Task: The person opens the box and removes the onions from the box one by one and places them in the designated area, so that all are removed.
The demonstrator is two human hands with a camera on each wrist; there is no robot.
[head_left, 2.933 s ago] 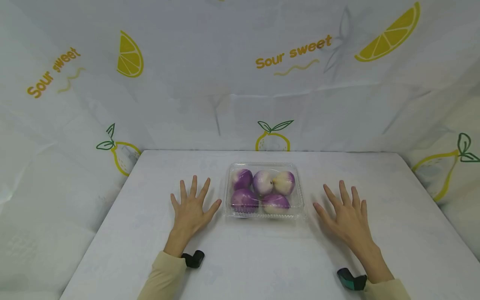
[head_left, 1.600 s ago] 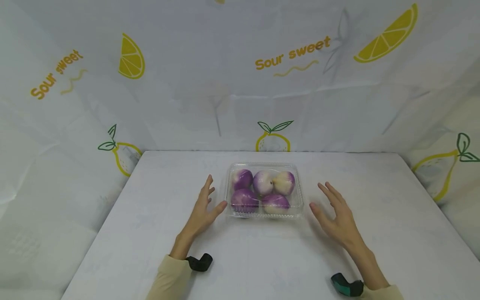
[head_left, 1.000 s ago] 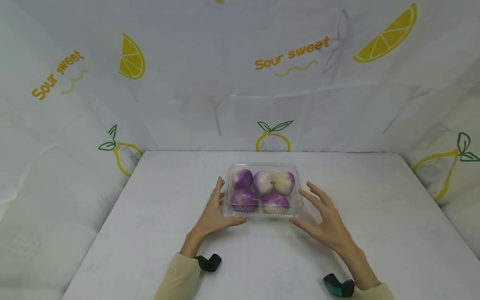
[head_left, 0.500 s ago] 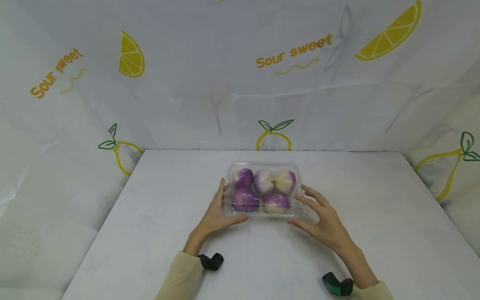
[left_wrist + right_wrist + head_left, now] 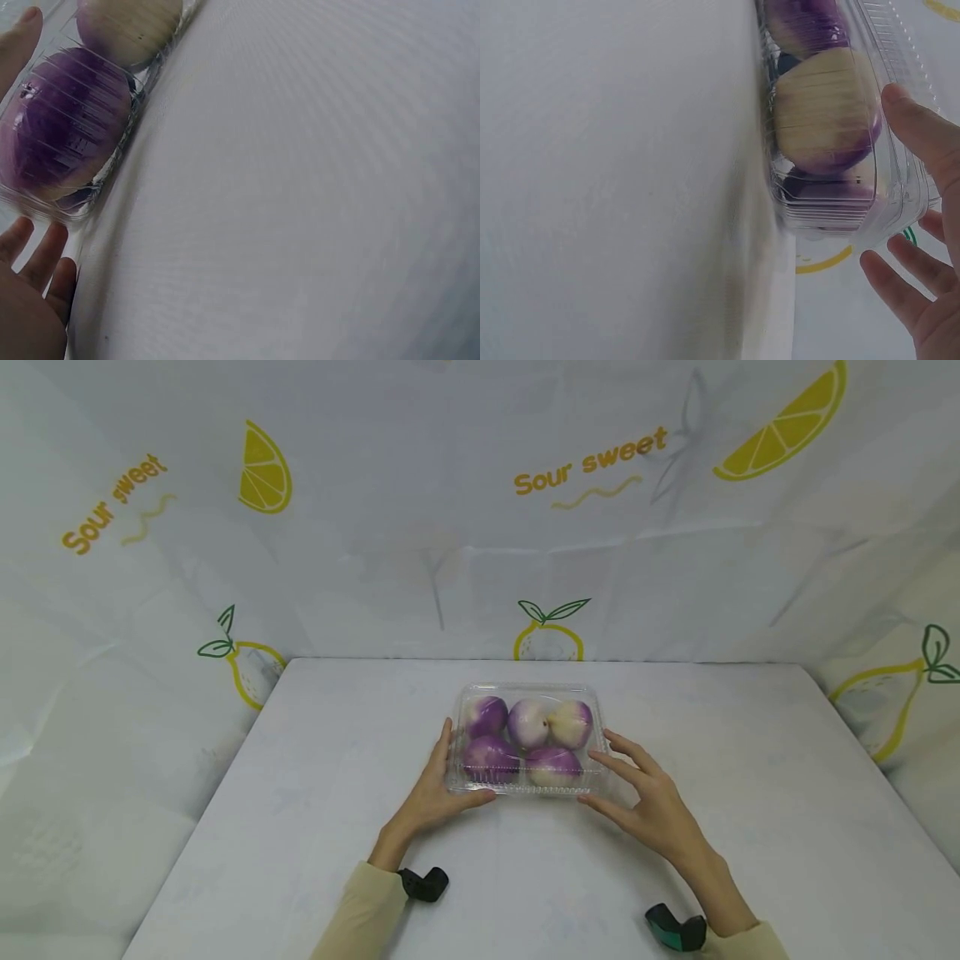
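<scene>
A clear plastic clamshell box (image 5: pixel 517 790) lies closed on the white table, with several purple-and-white onions (image 5: pixel 491 758) inside. My left hand (image 5: pixel 429 793) is at its left end, fingers fairly straight along the side and thumb along the front edge. On the opposite end is my right hand (image 5: pixel 658 810), loosely spread, thumb at the front right corner and fingers by the right side. The left wrist view has the left fingertips (image 5: pixel 46 247) against the box end. In the right wrist view the right thumb lies at the ridged rim (image 5: pixel 911 71), the other fingers spread below.
The white table (image 5: pixel 300 718) extends on both sides of the box and in front of it. Behind it hangs a white cloth (image 5: pixel 390 527) printed with lemons and lettering. A dark camera mount (image 5: pixel 424 884) sits at the left wrist, another mount (image 5: pixel 677 928) at the right.
Both hands began spread flat beside the box, then turned and came inward to its two ends. Over the last half second they have stayed nearly still. The box has not moved on the table.
</scene>
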